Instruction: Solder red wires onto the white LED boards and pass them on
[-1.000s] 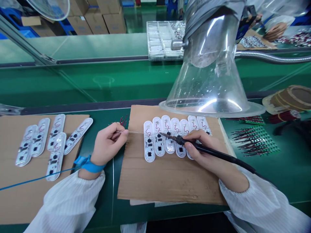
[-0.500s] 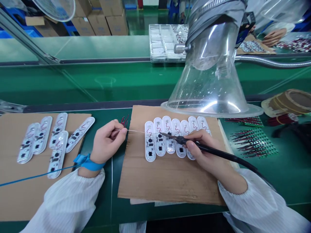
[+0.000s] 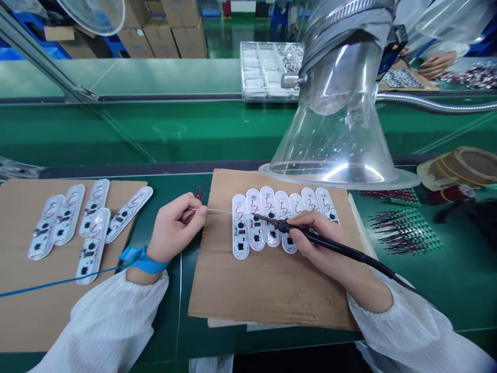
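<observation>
A row of several white, rounded circuit boards with red wires lies on a cardboard sheet. My left hand, with a blue wrist strap, is closed in a pinch on thin solder wire, which runs right to the boards. My right hand grips a black soldering iron. The iron's tip is at the second board from the left, close to the wire's end; whether they touch I cannot tell. My right hand and the iron partly cover the boards in the middle of the row.
A clear fume hood hangs low over the row's back. On the left, more boards lie on another cardboard sheet. Small green boards with dark red wires lie at right. Across the bench, a co-worker's hand is visible.
The iron's tip has moved slightly left, from the gap by the third board onto the second board. My left hand has shifted a little to the right with the solder wire.
</observation>
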`<action>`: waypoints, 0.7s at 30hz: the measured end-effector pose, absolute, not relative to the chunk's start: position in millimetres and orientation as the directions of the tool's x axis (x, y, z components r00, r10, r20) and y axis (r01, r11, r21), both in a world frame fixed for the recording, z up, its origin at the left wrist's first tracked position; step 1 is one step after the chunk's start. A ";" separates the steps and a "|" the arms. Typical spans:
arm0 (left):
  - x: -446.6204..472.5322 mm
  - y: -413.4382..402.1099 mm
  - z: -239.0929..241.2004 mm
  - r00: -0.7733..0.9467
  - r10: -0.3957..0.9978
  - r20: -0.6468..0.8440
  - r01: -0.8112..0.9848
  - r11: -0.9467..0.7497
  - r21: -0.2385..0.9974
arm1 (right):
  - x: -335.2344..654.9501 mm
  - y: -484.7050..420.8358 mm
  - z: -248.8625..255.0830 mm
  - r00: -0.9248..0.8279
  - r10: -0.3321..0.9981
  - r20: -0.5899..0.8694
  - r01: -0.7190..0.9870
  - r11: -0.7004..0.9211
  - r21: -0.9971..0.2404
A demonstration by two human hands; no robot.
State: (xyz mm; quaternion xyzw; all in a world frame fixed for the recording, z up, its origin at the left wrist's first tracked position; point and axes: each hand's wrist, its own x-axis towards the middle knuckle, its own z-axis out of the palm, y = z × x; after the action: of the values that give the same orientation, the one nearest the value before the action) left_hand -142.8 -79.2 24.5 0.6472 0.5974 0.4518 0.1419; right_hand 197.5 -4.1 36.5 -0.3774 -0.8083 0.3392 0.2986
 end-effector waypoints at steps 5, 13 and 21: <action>-142.0 -79.1 26.1 -0.123 0.905 0.408 0.653 -0.235 0.720 | 196.5 -3.7 37.5 -0.542 0.815 0.207 0.420 0.476 -0.773; -142.2 -79.7 25.4 -0.117 0.912 0.393 0.662 -0.224 0.715 | 196.9 -3.1 38.4 -0.534 0.821 0.203 0.405 0.459 -0.791; -139.9 -78.4 27.8 -0.111 0.906 0.408 0.661 -0.239 0.711 | 199.0 -3.2 40.8 -0.536 0.826 0.175 0.435 0.448 -0.781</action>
State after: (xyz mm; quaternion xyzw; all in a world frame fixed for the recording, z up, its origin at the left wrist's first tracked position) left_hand -139.9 -78.4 27.8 0.6521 0.6008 0.4409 0.1392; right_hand 199.0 -3.2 40.8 -0.3922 -0.8035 0.3497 0.2797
